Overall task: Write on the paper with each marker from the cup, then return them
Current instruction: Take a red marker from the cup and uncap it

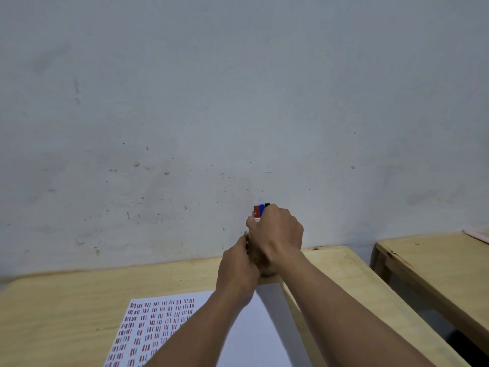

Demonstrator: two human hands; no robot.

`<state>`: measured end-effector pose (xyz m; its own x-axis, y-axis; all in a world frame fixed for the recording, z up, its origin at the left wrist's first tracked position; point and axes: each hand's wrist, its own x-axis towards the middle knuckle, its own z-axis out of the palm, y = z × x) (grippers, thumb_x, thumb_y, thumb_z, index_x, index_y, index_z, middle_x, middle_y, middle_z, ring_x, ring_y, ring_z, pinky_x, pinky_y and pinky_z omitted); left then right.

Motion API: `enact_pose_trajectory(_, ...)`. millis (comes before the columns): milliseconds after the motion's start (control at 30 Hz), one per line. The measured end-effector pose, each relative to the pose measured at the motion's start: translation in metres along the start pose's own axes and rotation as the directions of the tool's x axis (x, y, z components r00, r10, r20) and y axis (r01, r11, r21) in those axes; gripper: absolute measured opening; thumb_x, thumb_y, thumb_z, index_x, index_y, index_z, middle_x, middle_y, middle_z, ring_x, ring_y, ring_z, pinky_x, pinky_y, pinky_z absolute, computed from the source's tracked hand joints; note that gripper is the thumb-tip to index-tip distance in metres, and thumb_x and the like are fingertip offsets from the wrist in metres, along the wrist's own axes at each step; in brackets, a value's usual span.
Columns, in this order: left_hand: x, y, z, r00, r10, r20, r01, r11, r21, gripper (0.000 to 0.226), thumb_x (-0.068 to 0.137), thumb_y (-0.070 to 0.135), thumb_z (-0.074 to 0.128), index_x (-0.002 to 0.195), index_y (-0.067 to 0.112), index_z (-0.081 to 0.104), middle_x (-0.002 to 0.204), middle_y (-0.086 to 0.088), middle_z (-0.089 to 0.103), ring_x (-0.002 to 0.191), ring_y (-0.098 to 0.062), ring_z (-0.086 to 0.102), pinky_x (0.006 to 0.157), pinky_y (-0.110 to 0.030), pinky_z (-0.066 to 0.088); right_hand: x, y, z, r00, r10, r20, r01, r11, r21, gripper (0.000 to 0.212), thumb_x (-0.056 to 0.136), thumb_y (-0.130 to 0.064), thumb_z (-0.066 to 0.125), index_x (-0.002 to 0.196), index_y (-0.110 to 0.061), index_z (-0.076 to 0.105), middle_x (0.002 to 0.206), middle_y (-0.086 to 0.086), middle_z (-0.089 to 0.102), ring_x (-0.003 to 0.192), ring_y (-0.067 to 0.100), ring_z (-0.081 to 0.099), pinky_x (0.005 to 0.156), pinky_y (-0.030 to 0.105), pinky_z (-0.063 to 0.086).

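Head view, right hand [277, 231] gripping markers [260, 211]

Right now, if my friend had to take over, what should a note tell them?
Left hand: wrapped around the cup, steadying it at the table's far edge.
Right hand: closed over the markers standing in the cup; red, blue and black caps show above the fingers.
Paper: near the person, its left part covered in rows of short red, blue and dark strokes.
Done: lots of writing.
Left: cannot tell whether markers are going in or coming out; the right part of the paper is blank.
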<state>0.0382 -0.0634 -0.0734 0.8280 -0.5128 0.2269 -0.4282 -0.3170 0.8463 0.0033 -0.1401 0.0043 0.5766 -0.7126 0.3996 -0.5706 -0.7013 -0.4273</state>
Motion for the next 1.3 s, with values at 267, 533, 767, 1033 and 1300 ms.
enact_pose_trajectory(267,-0.002,0.003,-0.002,1.000,-0.002,0.007,0.002,0.999,-0.032,0.023,0.091,0.017,0.046,0.103,0.027,0.063,0.094,0.010,0.071,0.084,-0.008,0.067,0.075,-0.030,0.058,0.006,-0.001,0.004,0.998,-0.056,-0.035,0.053,0.996,-0.072,0.014,0.093,-0.022,0.052,0.080,-0.016,0.053,0.076,0.000,0.056,0.066,0.024,0.053,0.057,0.030,0.037)
enact_pose_trajectory(533,-0.003,0.003,-0.002,1.000,-0.010,0.003,0.010,1.000,-0.024,0.031,0.086,0.017,0.046,0.107,0.029,0.063,0.095,0.011,0.072,0.085,-0.010,0.069,0.078,-0.039,0.061,0.008,-0.002,0.002,0.988,-0.146,-0.045,0.134,0.969,-0.207,0.020,0.097,-0.021,0.051,0.083,-0.015,0.064,0.070,-0.001,0.053,0.057,0.021,0.045,0.054,0.029,0.034)
enact_pose_trajectory(767,-0.003,0.003,-0.003,1.000,-0.026,0.004,0.026,1.000,0.009,0.023,0.089,0.020,0.046,0.102,0.032,0.061,0.095,0.012,0.072,0.084,-0.009,0.069,0.075,-0.037,0.061,0.008,-0.004,0.001,0.990,-0.112,-0.081,0.101,0.986,-0.131,0.025,0.095,-0.018,0.049,0.070,-0.014,0.052,0.066,0.000,0.050,0.053,0.020,0.042,0.050,0.029,0.028)
enact_pose_trajectory(1033,-0.008,0.001,0.001,0.998,-0.070,0.005,0.070,0.993,0.096,0.036,0.083,0.016,0.052,0.114,0.035,0.059,0.108,0.009,0.072,0.093,-0.015,0.068,0.078,-0.039,0.061,0.000,0.001,-0.033,0.989,-0.128,-0.072,0.145,0.926,0.349,0.026,0.101,-0.034,0.043,0.086,-0.014,0.052,0.077,-0.001,0.056,0.067,0.020,0.055,0.056,0.033,0.038)
enact_pose_trajectory(1300,-0.029,0.022,-0.041,0.997,-0.079,-0.013,0.080,0.985,0.154,0.071,0.088,0.024,0.067,0.152,0.019,0.037,0.142,-0.006,0.058,0.129,-0.025,0.055,0.100,-0.036,0.048,-0.025,-0.012,-0.089,0.974,-0.227,0.014,0.178,0.798,0.576,0.016,0.102,-0.029,0.041,0.107,-0.014,0.043,0.089,0.001,0.062,0.067,0.027,0.071,0.050,0.035,0.053)
